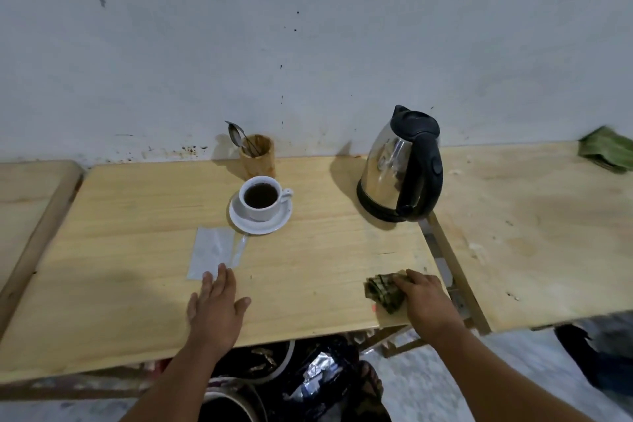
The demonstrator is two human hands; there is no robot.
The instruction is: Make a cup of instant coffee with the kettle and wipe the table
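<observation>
Coffee cup (259, 198) sits mid-desk (137, 223); left hand (215, 308) lies spread flat near the front edge, right hand (424, 298) presses a green cloth (382, 291) at the front right corner.

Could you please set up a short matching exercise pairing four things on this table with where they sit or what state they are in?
Things:
1. cup
2. kettle
3. cloth
4. sachet

Places or states:
A. lies flat by the left hand's fingertips
B. stands on a saucer, full of dark coffee
C. bunched under the right hand near the table's front right corner
D. stands upright at the back right, lid shut

Pairs: 1-B, 2-D, 3-C, 4-A
</observation>
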